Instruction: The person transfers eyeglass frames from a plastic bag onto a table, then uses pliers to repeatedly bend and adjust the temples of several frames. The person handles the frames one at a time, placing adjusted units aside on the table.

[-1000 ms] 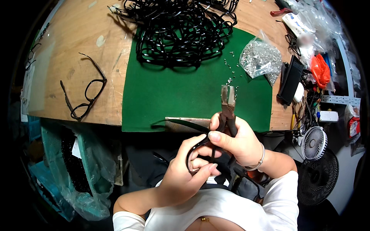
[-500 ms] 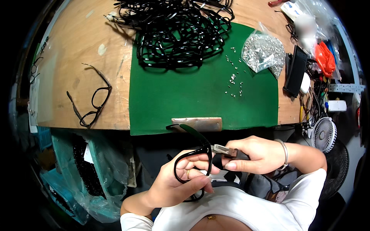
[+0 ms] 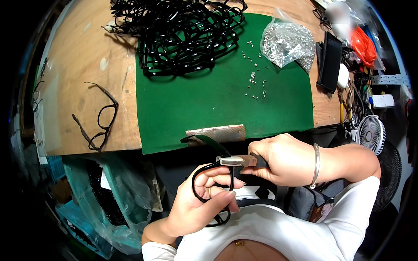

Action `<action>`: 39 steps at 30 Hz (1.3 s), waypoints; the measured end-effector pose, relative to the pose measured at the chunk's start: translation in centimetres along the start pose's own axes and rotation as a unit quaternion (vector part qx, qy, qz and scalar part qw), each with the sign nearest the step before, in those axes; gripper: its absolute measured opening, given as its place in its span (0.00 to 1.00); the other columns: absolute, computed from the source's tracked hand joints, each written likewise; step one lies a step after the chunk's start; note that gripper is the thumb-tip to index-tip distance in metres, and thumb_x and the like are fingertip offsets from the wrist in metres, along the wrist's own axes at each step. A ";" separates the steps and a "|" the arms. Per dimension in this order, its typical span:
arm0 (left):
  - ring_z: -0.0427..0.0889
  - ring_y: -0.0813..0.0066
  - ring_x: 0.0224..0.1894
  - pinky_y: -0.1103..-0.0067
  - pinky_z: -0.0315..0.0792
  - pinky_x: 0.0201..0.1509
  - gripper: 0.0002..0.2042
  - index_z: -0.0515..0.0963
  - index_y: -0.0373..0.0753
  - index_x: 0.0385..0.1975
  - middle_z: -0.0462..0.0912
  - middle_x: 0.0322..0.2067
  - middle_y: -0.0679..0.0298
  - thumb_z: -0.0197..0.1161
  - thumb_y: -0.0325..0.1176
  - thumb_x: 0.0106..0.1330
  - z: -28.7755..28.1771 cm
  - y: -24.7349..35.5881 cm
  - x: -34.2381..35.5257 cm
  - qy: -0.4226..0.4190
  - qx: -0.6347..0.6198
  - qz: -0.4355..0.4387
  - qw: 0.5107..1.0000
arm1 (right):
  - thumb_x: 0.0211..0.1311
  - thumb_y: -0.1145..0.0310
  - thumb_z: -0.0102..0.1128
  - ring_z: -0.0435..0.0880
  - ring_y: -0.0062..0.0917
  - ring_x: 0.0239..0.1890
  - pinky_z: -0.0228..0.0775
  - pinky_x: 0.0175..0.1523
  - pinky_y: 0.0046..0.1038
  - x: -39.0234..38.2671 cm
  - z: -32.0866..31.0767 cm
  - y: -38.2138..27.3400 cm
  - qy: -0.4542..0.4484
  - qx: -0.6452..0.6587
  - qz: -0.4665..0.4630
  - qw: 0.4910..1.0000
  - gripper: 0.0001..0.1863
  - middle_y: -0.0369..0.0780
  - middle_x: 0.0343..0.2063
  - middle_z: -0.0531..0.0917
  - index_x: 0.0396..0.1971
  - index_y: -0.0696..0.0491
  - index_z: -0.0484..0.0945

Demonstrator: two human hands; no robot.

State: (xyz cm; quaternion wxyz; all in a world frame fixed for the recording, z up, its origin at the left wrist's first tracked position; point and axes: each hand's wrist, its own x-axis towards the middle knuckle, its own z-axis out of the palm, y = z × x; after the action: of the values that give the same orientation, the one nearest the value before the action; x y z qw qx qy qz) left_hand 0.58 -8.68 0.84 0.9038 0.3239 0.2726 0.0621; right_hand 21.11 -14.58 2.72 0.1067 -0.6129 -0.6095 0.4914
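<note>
My left hand (image 3: 196, 204) holds a black eyeglass frame (image 3: 195, 185) by its rims, thumb across the front and fingers behind. One temple of the frame points up toward the bench edge, near a small metal-faced block (image 3: 216, 133). My right hand (image 3: 283, 158) is closed around the handles of pliers (image 3: 235, 161). The jaws of the pliers lie at the corner where rim and temple meet. Whether the jaws grip the frame there I cannot tell.
A large heap of black eyeglass frames (image 3: 178, 41) covers the far part of a green mat (image 3: 174, 108). A clear bag of small metal parts (image 3: 287, 45) lies at right, with several loose pieces beside it. One frame (image 3: 104, 126) rests at left. A fan (image 3: 371, 134) stands at right.
My right hand has brought the pliers left and slightly up, from beside the frame to its hinge corner. The left hand still holds the frame. The whole view has shifted slightly.
</note>
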 end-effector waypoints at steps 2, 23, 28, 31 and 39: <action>0.77 0.73 0.31 0.82 0.72 0.35 0.20 0.57 0.31 0.51 0.71 0.41 0.51 0.47 0.16 0.58 0.1 0.3 0.0 -0.013 -0.017 0.004 1.000 | 0.55 0.57 0.53 0.76 0.46 0.23 0.67 0.29 0.37 0.1 -1.5 -0.1 -0.070 0.048 0.016 0.996 0.19 0.50 0.17 0.75 0.25 0.63 0.71; 0.76 0.68 0.31 0.79 0.70 0.36 0.15 0.65 0.32 0.46 0.75 0.34 0.56 0.52 0.26 0.58 -12.9 8.5 2.5 0.230 0.571 0.243 0.750 | 0.46 0.72 0.58 0.75 0.37 0.29 0.66 0.35 0.29 3.5 1.2 5.5 0.182 0.035 -0.063 0.981 0.10 0.44 0.25 0.74 0.29 0.58 0.71; 0.70 0.53 0.39 0.67 0.66 0.42 0.11 0.70 0.36 0.37 0.74 0.32 0.53 0.54 0.32 0.56 -16.4 10.4 1.9 0.398 0.787 0.253 0.397 | 0.48 0.69 0.57 0.75 0.37 0.29 0.67 0.34 0.29 4.1 1.3 5.2 0.225 0.030 -0.060 0.972 0.11 0.45 0.25 0.75 0.29 0.58 0.71; 0.75 0.55 0.31 0.67 0.69 0.33 0.08 0.68 0.39 0.33 0.75 0.28 0.54 0.54 0.33 0.57 -18.3 10.0 1.6 0.407 0.780 0.191 0.436 | 0.48 0.69 0.57 0.75 0.37 0.29 0.66 0.34 0.30 3.3 1.0 5.7 0.215 0.041 -0.079 0.973 0.11 0.44 0.25 0.74 0.30 0.58 0.71; 0.72 0.60 0.41 0.72 0.67 0.45 0.16 0.69 0.33 0.41 0.73 0.37 0.52 0.54 0.20 0.49 -12.4 11.4 6.4 0.349 0.728 0.377 0.454 | 0.46 0.72 0.58 0.75 0.35 0.29 0.66 0.34 0.29 1.7 1.4 6.5 0.260 0.046 -0.065 0.962 0.11 0.43 0.25 0.74 0.31 0.57 0.71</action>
State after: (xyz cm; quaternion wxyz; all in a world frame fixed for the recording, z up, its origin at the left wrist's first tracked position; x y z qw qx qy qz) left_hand 0.09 8.87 -2.95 0.0558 0.8859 0.3625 0.2841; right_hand 23.91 -15.35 -3.52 0.3209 -0.6731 -0.5763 0.3346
